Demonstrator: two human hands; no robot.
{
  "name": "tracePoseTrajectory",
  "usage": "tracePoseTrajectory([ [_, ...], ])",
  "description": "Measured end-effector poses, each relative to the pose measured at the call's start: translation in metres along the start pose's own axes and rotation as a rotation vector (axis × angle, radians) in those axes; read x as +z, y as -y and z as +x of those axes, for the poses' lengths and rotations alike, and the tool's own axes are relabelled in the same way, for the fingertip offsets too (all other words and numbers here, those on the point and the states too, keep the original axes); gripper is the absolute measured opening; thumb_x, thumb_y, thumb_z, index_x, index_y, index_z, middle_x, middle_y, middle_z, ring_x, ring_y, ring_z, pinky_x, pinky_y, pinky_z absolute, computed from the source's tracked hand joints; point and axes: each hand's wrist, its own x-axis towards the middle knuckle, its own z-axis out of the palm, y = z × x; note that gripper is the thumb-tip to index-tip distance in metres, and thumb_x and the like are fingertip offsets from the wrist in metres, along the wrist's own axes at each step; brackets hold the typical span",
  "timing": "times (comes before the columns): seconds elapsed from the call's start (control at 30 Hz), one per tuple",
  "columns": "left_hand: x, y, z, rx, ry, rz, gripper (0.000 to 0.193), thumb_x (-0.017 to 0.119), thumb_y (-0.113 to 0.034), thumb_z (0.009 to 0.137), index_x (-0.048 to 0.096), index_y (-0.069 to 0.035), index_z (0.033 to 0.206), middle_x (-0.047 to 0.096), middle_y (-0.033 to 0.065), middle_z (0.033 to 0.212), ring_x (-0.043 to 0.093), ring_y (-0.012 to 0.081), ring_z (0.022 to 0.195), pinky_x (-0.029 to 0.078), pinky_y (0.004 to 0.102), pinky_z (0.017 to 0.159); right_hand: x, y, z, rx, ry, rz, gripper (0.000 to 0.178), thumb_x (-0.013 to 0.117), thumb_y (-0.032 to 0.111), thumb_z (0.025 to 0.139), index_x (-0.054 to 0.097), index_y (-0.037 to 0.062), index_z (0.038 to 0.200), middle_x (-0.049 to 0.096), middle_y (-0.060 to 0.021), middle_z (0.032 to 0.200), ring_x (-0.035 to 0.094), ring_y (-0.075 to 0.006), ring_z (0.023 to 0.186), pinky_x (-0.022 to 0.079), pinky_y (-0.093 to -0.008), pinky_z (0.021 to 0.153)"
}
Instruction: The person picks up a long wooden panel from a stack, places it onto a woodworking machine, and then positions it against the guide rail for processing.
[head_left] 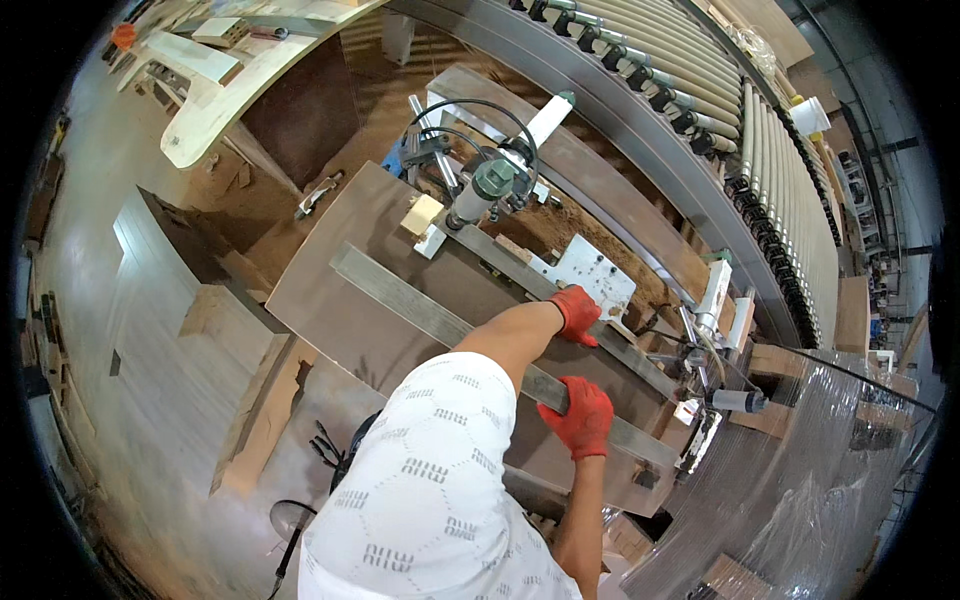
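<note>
My left hand (577, 315), in a red glove, is closed over the far wooden strip (635, 362), a long narrow grey-brown piece lying along the machine's edge. Nearer to me, my right hand (582, 420), gloved in red too, grips the near wooden strip (400, 300), which lies roughly parallel to the far one. Both strips lie on a brown board (330, 270). A green-topped drilling unit (490, 185) stands over the far strip's left end, and a second unit (735, 400) stands by its right end. Beyond my left hand is a white metal plate (590, 278). My fingertips are partly hidden.
A roller conveyor (680, 80) runs behind the machine. At the right stands a stack wrapped in clear film (800, 480). A pale workbench (215, 95) holds wood pieces at the upper left. Below it, a stack of grey panels (170, 270) lies left. Sawdust covers the machine bed.
</note>
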Motion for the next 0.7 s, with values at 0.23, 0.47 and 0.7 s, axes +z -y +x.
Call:
tracePoseTrajectory([
  [0.23,0.002,-0.003,-0.003,-0.024,0.054,0.040,0.080,0.069,-0.079,0.087,0.074,-0.004,0.114,0.080,0.0194,0.104,0.078,0.0380,0.098,0.060,0.0515,0.086,-0.001,0.002,-0.003,0.015,0.004,-0.014,0.052,0.092,0.042,0.071,0.072,0.0159,0.112,0.074,-0.0068,0.104,0.072,-0.0327,0.097,0.056,-0.0479,0.085],
  [0.47,0.013,-0.011,0.009,-0.040,0.057,0.215,0.091,0.068,-0.082,0.088,0.061,-0.007,0.138,0.066,0.0209,0.141,0.063,0.0403,0.129,0.053,0.0547,0.103,0.007,-0.004,-0.010,0.003,0.002,-0.015,0.056,0.092,0.044,0.073,0.071,0.0159,0.117,0.074,-0.0078,0.106,0.072,-0.0324,0.099,0.055,-0.0490,0.084],
  [0.7,0.021,-0.028,0.004,-0.109,0.003,0.208,0.082,0.084,-0.066,0.082,0.065,-0.006,0.134,0.063,0.0165,0.138,0.059,0.0374,0.129,0.049,0.0534,0.104,0.000,-0.003,-0.027,-0.007,-0.054,-0.014,0.057,0.090,0.044,0.075,0.070,0.0153,0.120,0.073,-0.0086,0.110,0.070,-0.0326,0.104,0.054,-0.0492,0.088],
])
